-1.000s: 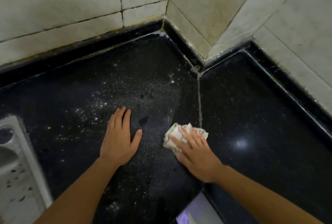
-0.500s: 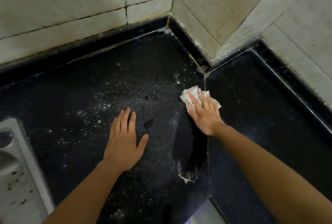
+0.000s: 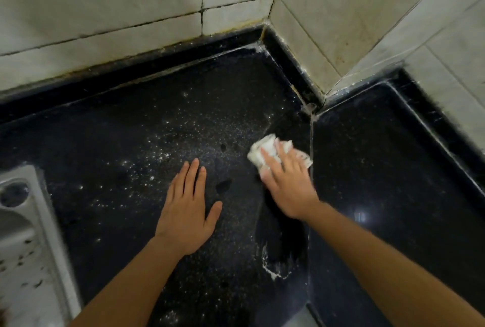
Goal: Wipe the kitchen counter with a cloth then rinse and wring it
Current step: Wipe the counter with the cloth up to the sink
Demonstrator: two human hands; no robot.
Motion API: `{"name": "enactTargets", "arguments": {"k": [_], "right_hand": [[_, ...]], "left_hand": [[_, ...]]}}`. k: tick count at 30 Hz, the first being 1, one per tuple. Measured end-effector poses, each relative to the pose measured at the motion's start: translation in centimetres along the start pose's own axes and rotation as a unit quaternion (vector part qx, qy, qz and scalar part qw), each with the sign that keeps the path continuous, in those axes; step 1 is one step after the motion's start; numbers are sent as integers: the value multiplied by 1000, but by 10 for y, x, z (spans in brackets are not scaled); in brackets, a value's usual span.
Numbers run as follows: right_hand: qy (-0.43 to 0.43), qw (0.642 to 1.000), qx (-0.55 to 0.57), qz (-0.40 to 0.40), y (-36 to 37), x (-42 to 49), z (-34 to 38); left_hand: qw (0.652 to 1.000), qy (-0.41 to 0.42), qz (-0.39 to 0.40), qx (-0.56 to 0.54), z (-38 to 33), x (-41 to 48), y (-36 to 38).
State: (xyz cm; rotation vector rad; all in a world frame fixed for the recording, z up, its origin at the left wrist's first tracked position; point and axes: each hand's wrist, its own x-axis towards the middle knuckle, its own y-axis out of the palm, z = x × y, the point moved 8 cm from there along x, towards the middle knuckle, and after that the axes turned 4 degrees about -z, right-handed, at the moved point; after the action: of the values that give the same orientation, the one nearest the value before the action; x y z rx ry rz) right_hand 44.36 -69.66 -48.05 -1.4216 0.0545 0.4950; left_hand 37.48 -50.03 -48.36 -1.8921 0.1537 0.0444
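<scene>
A black stone counter (image 3: 126, 148) fills the corner, dusted with white powder across its middle. A crumpled white cloth (image 3: 265, 150) lies on it just left of the seam between the two slabs. My right hand (image 3: 287, 182) presses flat on the cloth, fingers straight and spread over it. Behind that hand runs a dark wiped streak, ending in a small white smear (image 3: 273, 273) near the front. My left hand (image 3: 186, 208) rests flat on the dusty counter, palm down, fingers together, holding nothing.
Pale tiled walls (image 3: 131, 11) meet in a corner behind the counter, with a raised black lip along their base. A steel sink rim and drainboard (image 3: 29, 234) sit at the left edge. The right slab (image 3: 393, 169) looks dark and glossy.
My right hand first pushed the cloth away along the seam toward the corner, leaving a dark clean streak, then shifted it slightly left. The left hand has stayed in place.
</scene>
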Motion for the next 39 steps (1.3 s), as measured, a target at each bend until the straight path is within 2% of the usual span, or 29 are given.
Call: {"name": "enactTargets", "arguments": {"k": [4,8,10,13,15,19,22,24,28,31,34,37,39], "right_hand": [[-133,991,-29,15,24,-66,24],[-245,965,-96,12,17,-70,-1],[-195,977,-91,-2,3,-44,-24],[-10,999,-3,-33,-24,11,-62],[92,994,51,-40,-35,42,-72],[232,961,123,-82,-41,82,-52],[273,946,152,-91,-37,93,-26],[217,964,135,-79,-35,94,-6],[37,996,65,-49,-16,55,38],[-99,995,27,-13,6,-2,57],[-203,978,0,43,21,-42,44],[-238,968,-31,71,10,-32,20],[-164,985,-32,47,-6,4,0]], "left_hand": [[1000,2,4,1,-1,-1,0],[1000,2,7,1,-3,0,-3],[1000,8,-2,14,-4,0,-4],[999,16,-8,29,-3,1,-2],[999,23,-11,29,-4,0,-1],[999,27,-19,42,-4,1,-1],[998,26,-26,46,-3,1,-1],[998,26,-26,47,-3,1,-2],[999,21,-15,45,-3,2,-2],[999,18,-4,41,-3,3,-3],[999,19,-4,31,-2,3,-2],[999,19,-1,47,-1,3,-2],[998,20,-6,56,-1,3,-2]]}}
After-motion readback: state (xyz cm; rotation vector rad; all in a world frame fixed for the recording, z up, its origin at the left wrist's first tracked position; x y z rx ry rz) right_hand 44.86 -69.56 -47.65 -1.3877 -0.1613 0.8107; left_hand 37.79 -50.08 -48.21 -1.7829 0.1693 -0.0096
